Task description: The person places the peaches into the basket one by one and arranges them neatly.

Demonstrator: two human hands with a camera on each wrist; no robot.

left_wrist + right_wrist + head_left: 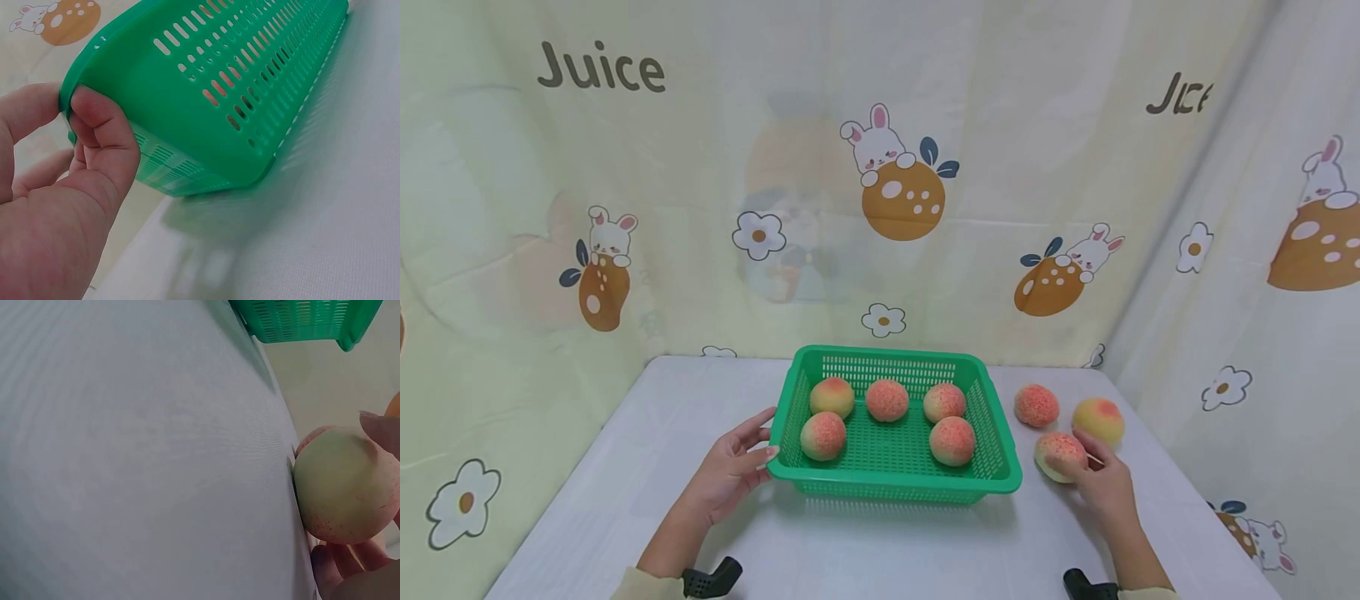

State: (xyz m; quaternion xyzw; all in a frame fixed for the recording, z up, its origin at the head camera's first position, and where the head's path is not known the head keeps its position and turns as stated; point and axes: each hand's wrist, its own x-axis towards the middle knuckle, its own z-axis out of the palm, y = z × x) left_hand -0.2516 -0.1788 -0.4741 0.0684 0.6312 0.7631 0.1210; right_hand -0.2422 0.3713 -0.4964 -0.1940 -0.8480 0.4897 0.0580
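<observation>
A green plastic basket [880, 475] stands mid-table with several peaches inside, among them a yellower peach [832, 397] at the back left. My left hand [735, 469] pinches the basket's left rim between thumb and fingers, seen close in the left wrist view, where the basket wall [187, 94] fills the upper part. To the right of the basket, my right hand [1097, 479] has its thumb and fingers around a pink and pale peach [1058, 455]. That peach [344, 487] shows its pale side in the right wrist view, low over the white table.
Behind the held peach lie a pink peach [1037, 406] and a yellow peach [1099, 420], close by the right hand. The white tabletop [865, 558] ends at a printed curtain [700, 167] at the back, with more curtain along the sides.
</observation>
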